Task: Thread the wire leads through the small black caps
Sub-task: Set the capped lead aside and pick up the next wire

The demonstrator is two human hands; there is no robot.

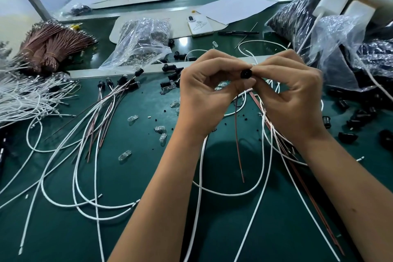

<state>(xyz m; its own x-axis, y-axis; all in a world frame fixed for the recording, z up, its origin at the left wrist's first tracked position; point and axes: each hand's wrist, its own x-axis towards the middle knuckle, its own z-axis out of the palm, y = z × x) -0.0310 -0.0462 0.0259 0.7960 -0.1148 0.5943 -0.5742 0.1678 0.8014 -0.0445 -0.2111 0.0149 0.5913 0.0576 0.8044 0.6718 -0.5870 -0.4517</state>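
Two forearms reach up from the near edge over the green counter (pixel 148 208), crossed by slack white leads (pixel 201 176) that loop and sag wherever they lie. A thin brown lead (pixel 239 149) hangs straight down from between the hands, its bare tip free above the mat. Above it, the left hand (pixel 204 93) pinches a small black cap (pixel 246 74) between thumb and forefinger, its round face turned toward the camera. The right hand (pixel 291 93) has its fingertips pressed together right against the cap, probably feeding a wire end into it, though the wire itself is hidden behind the fingers.

The cap looks light, hard and smooth, easy to fumble, so a grip on its rim from two sides suits it. The leads are limp along their length and would buckle if pushed from far back; they are best held close behind the tip.

Further out, finished capped leads (pixel 119 85) fan to the left, loose caps (pixel 170 68) scatter near a clear bag (pixel 138 49), and a phone (pixel 198 25) lies beyond.
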